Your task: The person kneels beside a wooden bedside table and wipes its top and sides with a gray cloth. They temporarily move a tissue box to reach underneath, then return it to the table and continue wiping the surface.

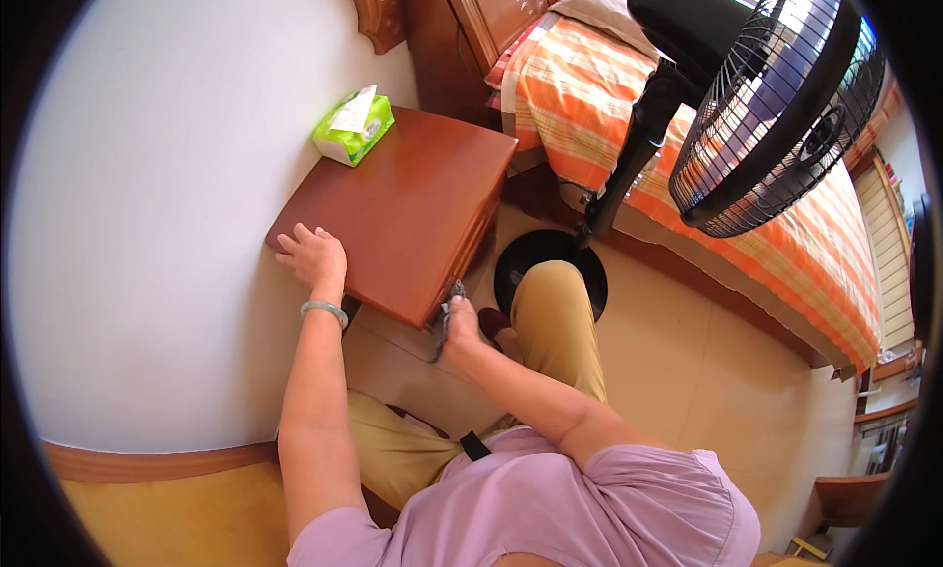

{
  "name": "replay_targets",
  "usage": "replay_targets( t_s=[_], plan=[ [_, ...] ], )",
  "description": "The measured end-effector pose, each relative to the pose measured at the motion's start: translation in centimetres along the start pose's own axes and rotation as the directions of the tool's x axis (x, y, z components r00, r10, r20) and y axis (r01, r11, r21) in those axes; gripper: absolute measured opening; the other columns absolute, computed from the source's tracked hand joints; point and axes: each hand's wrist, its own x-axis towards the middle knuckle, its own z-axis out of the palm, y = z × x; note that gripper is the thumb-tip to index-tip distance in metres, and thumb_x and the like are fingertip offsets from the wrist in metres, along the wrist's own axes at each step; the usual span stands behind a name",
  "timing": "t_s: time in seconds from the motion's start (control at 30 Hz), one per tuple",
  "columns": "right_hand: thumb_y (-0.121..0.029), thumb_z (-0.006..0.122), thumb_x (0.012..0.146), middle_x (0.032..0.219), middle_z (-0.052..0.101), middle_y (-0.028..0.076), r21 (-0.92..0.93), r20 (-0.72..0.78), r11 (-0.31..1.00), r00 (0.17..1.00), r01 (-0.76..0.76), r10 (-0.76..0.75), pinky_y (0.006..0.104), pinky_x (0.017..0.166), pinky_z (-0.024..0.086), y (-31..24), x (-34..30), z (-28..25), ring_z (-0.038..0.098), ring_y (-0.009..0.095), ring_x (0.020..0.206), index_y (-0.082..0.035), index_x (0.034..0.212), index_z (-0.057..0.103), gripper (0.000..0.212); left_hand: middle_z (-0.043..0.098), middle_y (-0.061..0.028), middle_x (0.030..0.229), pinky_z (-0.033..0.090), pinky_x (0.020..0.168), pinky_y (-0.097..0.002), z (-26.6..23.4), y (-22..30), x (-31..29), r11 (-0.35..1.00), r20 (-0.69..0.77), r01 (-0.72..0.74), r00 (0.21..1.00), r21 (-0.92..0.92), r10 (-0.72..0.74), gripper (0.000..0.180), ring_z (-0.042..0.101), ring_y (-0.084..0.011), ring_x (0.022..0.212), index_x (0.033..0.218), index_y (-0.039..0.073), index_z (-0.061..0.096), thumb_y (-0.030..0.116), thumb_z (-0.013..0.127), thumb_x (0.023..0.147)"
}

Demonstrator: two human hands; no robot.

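A reddish-brown wooden nightstand [413,213] stands against the white wall in front of me. My left hand [316,257], with a pale green bangle on its wrist, rests with fingers spread at the near left corner of the top. Lower and to the right, my right hand [460,326] grips a dark grey cloth [444,321] against the nightstand's front side, by its near corner. Part of the cloth is hidden behind the fingers. On the far left of the top sits a green tissue pack [356,127] with a white tissue sticking out.
A black standing fan [776,125] rises at the right, its round base [526,262] on the tiled floor beside my knee. Behind it is a bed with an orange striped cover [589,100]. The wooden headboard [491,22] reaches the nightstand's far side.
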Motion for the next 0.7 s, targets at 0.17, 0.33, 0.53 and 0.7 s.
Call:
replay_targets(
  t_s=[0.17, 0.33, 0.53, 0.7],
  plan=[
    [-0.021, 0.043, 0.103, 0.095, 0.056, 0.003, 0.183, -0.110, 0.962, 0.977, 0.203, -0.185, 0.0348, 0.077, 0.047, -7.6, 8.5, 0.1, 0.053, 0.017, 0.082, -0.011, 0.113, 0.055, 0.019, 0.021, -0.0189, 0.157, 0.048, 0.102, -0.0541, -0.2, 0.0, 0.0, 1.000, -0.004, -0.008, 1.000, -0.018, 0.008, 0.048, 0.022, -0.0491, 0.142, 0.144, 0.008, 0.040, 0.031, 0.044, 0.102],
    [-0.021, 0.049, 0.101, 0.105, 0.059, 0.007, 0.239, -0.204, 0.816, 0.849, 0.527, -0.488, 0.0358, 0.085, 0.048, -15.9, 18.7, 1.5, 0.058, 0.020, 0.092, -0.004, 0.120, 0.052, 0.025, 0.022, -0.0198, 0.157, 0.048, 0.102, -0.0540, -0.4, 0.7, -0.1, 1.000, 0.000, -0.019, 1.000, 0.000, 0.019, 0.047, 0.021, -0.0495, 0.142, 0.143, 0.007, 0.040, 0.029, 0.044, 0.102],
    [-0.013, 0.050, 0.101, 0.101, 0.063, 0.005, 0.284, 0.072, 0.841, 0.865, 0.460, -0.497, 0.0330, 0.082, 0.048, -13.0, 22.2, 0.7, 0.060, 0.019, 0.091, -0.003, 0.123, 0.054, 0.025, 0.022, -0.0219, 0.155, 0.050, 0.100, -0.0531, -0.4, 1.2, -0.5, 1.000, 0.032, -0.021, 0.999, -0.002, 0.021, 0.046, 0.019, -0.0523, 0.142, 0.140, 0.005, 0.040, 0.028, 0.045, 0.101],
    [-0.013, 0.052, 0.101, 0.105, 0.063, 0.005, 0.183, -0.039, 0.867, 0.885, 0.463, -0.464, 0.0317, 0.086, 0.046, -10.0, 20.2, 0.7, 0.057, 0.017, 0.092, -0.001, 0.119, 0.057, 0.022, 0.021, -0.0235, 0.154, 0.050, 0.100, -0.0538, -0.1, 0.8, -0.1, 0.999, 0.007, -0.028, 1.000, 0.039, 0.028, 0.046, 0.019, -0.0544, 0.141, 0.140, 0.004, 0.039, 0.028, 0.045, 0.101]
  ],
)
